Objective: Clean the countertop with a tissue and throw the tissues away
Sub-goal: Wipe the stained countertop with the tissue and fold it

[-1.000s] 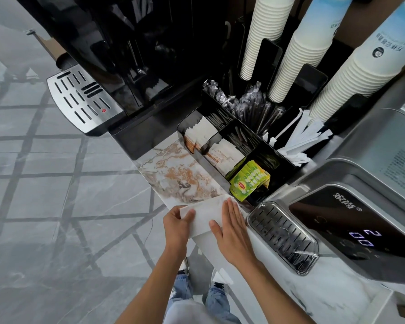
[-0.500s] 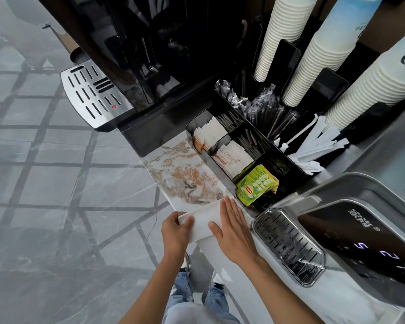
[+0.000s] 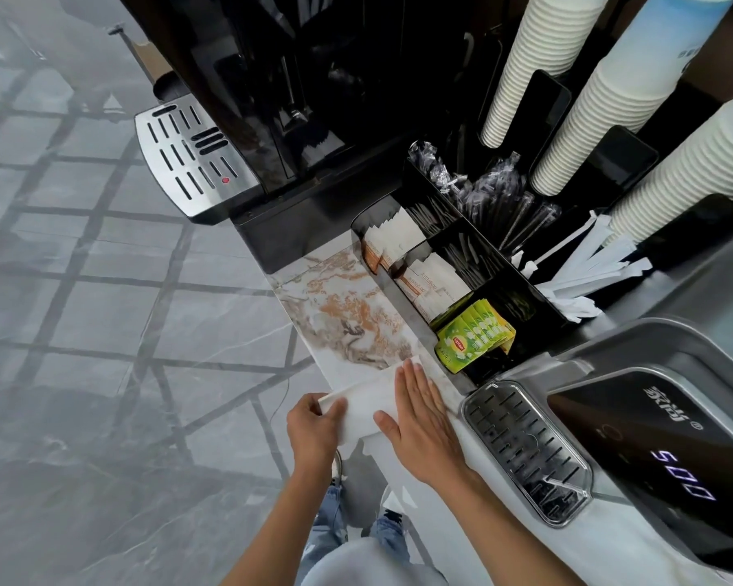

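Observation:
A white tissue (image 3: 367, 401) lies folded on the front edge of the marble countertop (image 3: 348, 319). My right hand (image 3: 420, 420) rests flat on the tissue, fingers together, pressing it onto the counter. My left hand (image 3: 314, 429) pinches the tissue's left corner, which hangs past the counter's edge. The veined orange and grey patch of the countertop lies just beyond the tissue.
A black organiser (image 3: 462, 264) with sugar sachets, stirrers and green tea bags (image 3: 470, 338) borders the counter on the right. A black coffee machine (image 3: 297, 120) with a steel drip tray (image 3: 191, 158) stands behind. A grey dispenser (image 3: 652, 437) with its own drip tray (image 3: 525, 450) sits right. Cup stacks (image 3: 530, 65) hang above.
Both hands keep their hold on the tissue in the same spot. My view has shifted, so the scene sits further right and lower in the frame.

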